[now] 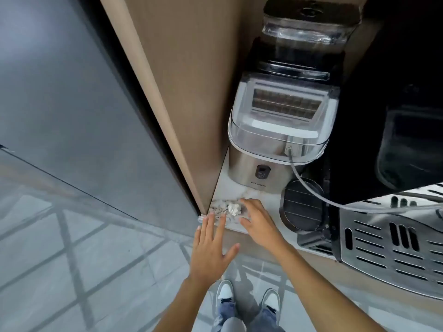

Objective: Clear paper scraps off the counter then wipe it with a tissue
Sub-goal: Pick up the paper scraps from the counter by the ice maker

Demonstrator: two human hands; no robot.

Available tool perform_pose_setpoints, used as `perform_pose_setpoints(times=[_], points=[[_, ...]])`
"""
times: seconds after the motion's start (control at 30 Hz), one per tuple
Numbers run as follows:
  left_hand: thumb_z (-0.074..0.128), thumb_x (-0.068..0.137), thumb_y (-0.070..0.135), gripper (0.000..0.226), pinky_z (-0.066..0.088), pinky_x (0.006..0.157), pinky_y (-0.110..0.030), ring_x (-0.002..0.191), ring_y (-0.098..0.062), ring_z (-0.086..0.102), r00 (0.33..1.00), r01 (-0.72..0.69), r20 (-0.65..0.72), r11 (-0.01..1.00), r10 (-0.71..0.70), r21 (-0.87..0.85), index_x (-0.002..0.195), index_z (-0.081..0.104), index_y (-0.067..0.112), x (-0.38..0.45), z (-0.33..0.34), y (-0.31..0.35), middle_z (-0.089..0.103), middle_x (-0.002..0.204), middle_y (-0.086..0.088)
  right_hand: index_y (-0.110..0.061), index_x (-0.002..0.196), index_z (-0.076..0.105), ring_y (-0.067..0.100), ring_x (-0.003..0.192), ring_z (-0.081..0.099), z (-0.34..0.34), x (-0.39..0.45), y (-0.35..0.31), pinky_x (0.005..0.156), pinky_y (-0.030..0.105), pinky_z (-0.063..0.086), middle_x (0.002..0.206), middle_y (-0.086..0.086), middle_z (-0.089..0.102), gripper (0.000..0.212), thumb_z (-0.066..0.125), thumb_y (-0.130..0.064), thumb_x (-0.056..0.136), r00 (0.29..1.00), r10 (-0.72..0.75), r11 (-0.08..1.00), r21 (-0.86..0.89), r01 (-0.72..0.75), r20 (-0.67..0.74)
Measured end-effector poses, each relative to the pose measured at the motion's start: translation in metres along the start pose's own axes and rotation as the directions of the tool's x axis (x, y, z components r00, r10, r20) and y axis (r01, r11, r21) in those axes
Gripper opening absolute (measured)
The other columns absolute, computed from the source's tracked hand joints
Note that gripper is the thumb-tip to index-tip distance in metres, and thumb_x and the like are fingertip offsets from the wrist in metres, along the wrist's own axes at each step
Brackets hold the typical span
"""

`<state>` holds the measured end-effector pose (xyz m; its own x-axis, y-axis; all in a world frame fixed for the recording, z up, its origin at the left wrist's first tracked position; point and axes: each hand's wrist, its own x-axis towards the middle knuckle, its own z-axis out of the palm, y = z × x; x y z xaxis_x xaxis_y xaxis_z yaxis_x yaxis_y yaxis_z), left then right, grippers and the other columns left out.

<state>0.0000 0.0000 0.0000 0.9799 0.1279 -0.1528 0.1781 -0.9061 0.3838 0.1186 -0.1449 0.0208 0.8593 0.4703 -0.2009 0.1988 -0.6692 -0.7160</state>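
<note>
- Hands first: left hand flat and spread, palm down, fingers splayed wide, holding nothing; fingertips reaching over the front lip of the counter, touching or just above the near side of the scraps.
- Right hand loosely cupped, fingers curved and apart, gripping nothing; set just to the right of the scraps, one fingertip near the back of the pile, thumb toward the front edge.
- Torn white and grey paper scraps heaped between the two hands, at the front left corner of the counter, with a crumpled white paper ball in the middle of the heap.
- White marbled counter top narrow here, bounded on the left by a tall tan wooden cabinet panel.
- Behind the scraps: stainless-steel ice maker with clear domed lid, a black power button on its front.
- To the right of the right hand: round black ribbed grille, then a slotted steel drip tray; grey hose running from the ice maker across them.
- Below: grey tiled floor, white and dark sneakers and blue jeans.
</note>
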Motion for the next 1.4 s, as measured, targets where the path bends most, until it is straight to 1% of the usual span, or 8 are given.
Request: perform_pose_setpoints(times=[0.2,0.43,0.6,0.7,0.8,0.9,1.07,1.4], points=[[0.026,0.094,0.071,0.08,0.018,0.118,-0.05,0.151,-0.03,0.012,1.0,0.009,0.019,0.998,-0.011,0.066,0.157,0.014,0.023,0.007,0.013,-0.006,0.015,0.164,-0.01,-0.02,0.14,0.045,0.034,0.112,0.061,0.014,0.033,-0.016,0.084,0.038,0.05,0.137,0.007,0.046,0.061,0.064,-0.045,0.088,0.977,0.211,0.969,-0.134,-0.207,0.02],[0.02,0.094,0.07,0.08,0.016,0.117,-0.052,0.15,-0.034,0.017,0.997,0.004,0.074,0.997,-0.01,0.077,0.156,0.021,0.019,0.014,0.015,-0.006,0.025,0.162,-0.015,-0.005,0.127,0.054,0.038,0.109,0.062,0.024,0.046,-0.02,0.083,0.039,0.051,0.129,0.016,0.053,0.043,0.064,-0.028,0.092,0.965,0.257,0.94,-0.219,-0.261,-0.044],[0.024,0.096,0.066,0.076,0.019,0.115,-0.054,0.149,-0.033,0.021,0.993,-0.059,0.106,0.988,0.044,0.145,0.154,0.029,0.016,0.012,0.021,-0.006,0.028,0.161,-0.014,-0.003,0.108,0.067,0.029,0.094,0.066,0.016,0.04,-0.005,0.082,0.034,0.052,0.106,0.014,0.068,0.025,0.07,-0.016,0.087,0.948,0.305,0.947,0.138,-0.291,-0.091],[0.029,0.096,0.065,0.076,0.018,0.118,-0.053,0.149,-0.033,0.019,0.988,-0.106,0.126,0.979,0.084,0.176,0.155,0.027,0.018,0.012,0.025,-0.004,0.024,0.162,-0.012,-0.009,0.091,0.067,0.023,0.068,0.062,0.009,0.023,0.002,0.06,0.033,0.054,0.081,0.008,0.07,0.005,0.069,-0.011,0.087,0.92,0.387,0.811,0.498,-0.308,-0.061],[0.036,0.095,0.063,0.075,0.009,0.118,-0.051,0.15,-0.033,0.014,0.977,-0.182,0.146,0.968,0.158,0.174,0.155,0.025,0.02,0.011,0.03,0.004,0.018,0.164,-0.01,-0.012,0.095,0.068,0.015,0.063,0.059,0.005,-0.008,0.013,0.058,0.025,0.052,0.078,0.003,0.066,0.006,0.067,-0.017,0.092,0.896,0.442,0.673,0.676,-0.301,-0.041],[0.038,0.095,0.063,0.074,0.011,0.12,-0.051,0.15,-0.033,0.015,0.956,-0.259,0.181,0.952,0.229,0.162,0.156,0.024,0.022,0.009,0.035,0.015,0.019,0.164,-0.009,-0.005,0.097,0.067,0.01,0.059,0.059,0.0,-0.046,0.021,0.056,0.02,0.052,0.074,0.0,0.064,0.017,0.068,-0.021,0.093,0.854,0.518,0.539,0.79,-0.294,-0.036],[0.039,0.095,0.06,0.074,0.023,0.116,-0.054,0.149,-0.034,0.019,0.916,-0.362,0.235,0.922,0.325,0.136,0.155,0.025,0.021,0.005,0.049,0.038,0.021,0.164,-0.011,0.01,0.089,0.059,0.018,0.061,0.055,-0.012,-0.112,0.033,0.06,0.033,0.049,0.068,0.005,0.057,0.03,0.068,-0.019,0.093,0.777,0.618,0.434,0.876,-0.211,-0.119],[0.032,0.096,0.059,0.073,0.014,0.116,-0.052,0.149,-0.036,0.014,0.805,-0.56,0.365,0.802,0.467,0.208,0.154,0.03,0.015,0.006,0.068,0.097,0.015,0.164,-0.012,0.0,0.094,0.066,0.021,0.064,0.054,-0.054,-0.216,0.06,0.061,0.03,0.048,0.072,0.005,0.059,0.017,0.066,-0.016,0.094,0.549,0.807,0.301,0.951,-0.066,-0.217]])
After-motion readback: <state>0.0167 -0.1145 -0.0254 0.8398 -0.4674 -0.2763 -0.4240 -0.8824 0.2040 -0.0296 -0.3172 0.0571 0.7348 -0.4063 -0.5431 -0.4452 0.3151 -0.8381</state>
